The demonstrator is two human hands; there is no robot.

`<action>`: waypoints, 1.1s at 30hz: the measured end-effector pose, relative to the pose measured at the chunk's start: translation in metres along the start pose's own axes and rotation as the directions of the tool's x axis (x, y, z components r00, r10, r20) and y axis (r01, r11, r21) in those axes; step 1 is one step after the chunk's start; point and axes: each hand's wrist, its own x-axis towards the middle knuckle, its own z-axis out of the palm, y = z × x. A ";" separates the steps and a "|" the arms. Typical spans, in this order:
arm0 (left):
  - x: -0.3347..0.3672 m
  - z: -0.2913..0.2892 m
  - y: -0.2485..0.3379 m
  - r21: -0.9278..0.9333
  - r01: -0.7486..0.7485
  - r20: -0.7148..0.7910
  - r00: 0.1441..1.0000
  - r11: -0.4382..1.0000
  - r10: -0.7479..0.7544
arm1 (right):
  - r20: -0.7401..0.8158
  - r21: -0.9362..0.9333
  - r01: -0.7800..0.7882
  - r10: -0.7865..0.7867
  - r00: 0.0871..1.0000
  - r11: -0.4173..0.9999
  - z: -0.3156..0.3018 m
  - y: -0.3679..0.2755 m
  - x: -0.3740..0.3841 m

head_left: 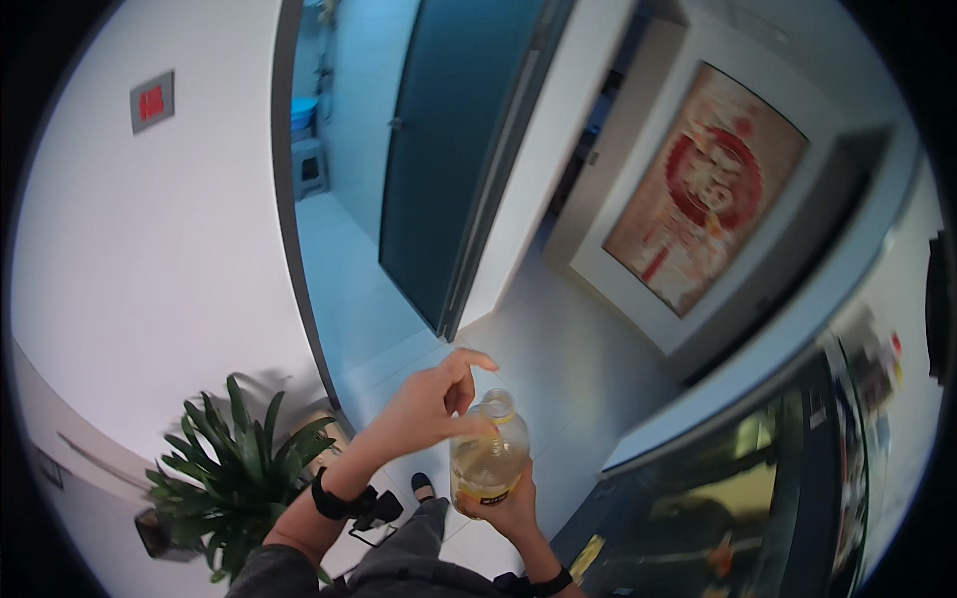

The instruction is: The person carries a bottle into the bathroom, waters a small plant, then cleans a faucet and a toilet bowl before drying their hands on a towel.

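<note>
Right hand (511,506) closed around the lower body of a clear, round-shouldered bottle (491,460) with a narrow neck; fingers wrap the smooth wall near a yellow-and-dark label (490,495). Bottle is held up, roughly upright, mouth uppermost; yellowish, translucent contents show through it.

Left hand (435,401) half open at the near-left of the bottle's neck: index finger extended, other fingers curled, thumb lying across the view of the shoulder. Thumb contact with the bottle: cannot tell. Anything inside the curled fingers: cannot tell.

Surroundings, relative to the bottle. Left: potted plant (242,460), long, strap-shaped, dark green leaves. Below: pale, smooth floor tiles (399,364) with straight joints. Beyond: flat, dark blue-grey door (454,149). Beyond and right: rectangular wall panel (710,189) bearing a red circular motif. Lower right: dark, glossy, reflective surface (733,498).
</note>
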 end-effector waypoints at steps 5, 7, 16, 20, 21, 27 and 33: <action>0.121 -0.054 -0.105 -0.385 0.156 -0.355 0.885 0.910 -0.302 | 0.040 0.124 0.014 -0.020 0.999 0.992 -0.011 0.034 0.144; 0.157 -0.080 -0.139 -0.374 0.242 -0.489 0.769 0.895 -0.412 | 0.014 0.079 0.030 -0.031 0.999 0.996 -0.014 0.045 0.197; 0.283 -0.199 -0.255 -0.493 0.110 -0.747 0.454 0.863 -0.485 | 0.125 0.278 0.058 -0.096 0.988 0.959 0.032 0.088 0.465; 0.346 -0.274 -0.309 -0.477 0.036 -0.834 0.298 0.878 -0.465 | 0.233 0.316 0.098 -0.178 0.956 0.944 0.086 0.086 0.594; 0.361 -0.296 -0.319 -0.477 0.015 -0.847 0.258 0.879 -0.465 | 0.263 0.356 0.097 -0.199 0.944 0.929 0.100 0.081 0.622; 0.412 -0.396 -0.350 -0.323 0.042 -0.943 0.065 0.945 -0.325 | 0.448 0.285 0.058 -0.187 0.874 0.957 0.191 0.071 0.797; 0.431 -0.528 -0.432 -0.333 -0.081 -0.914 -0.215 0.939 -0.343 | 0.464 0.266 0.169 -0.279 0.840 0.949 0.309 0.047 0.940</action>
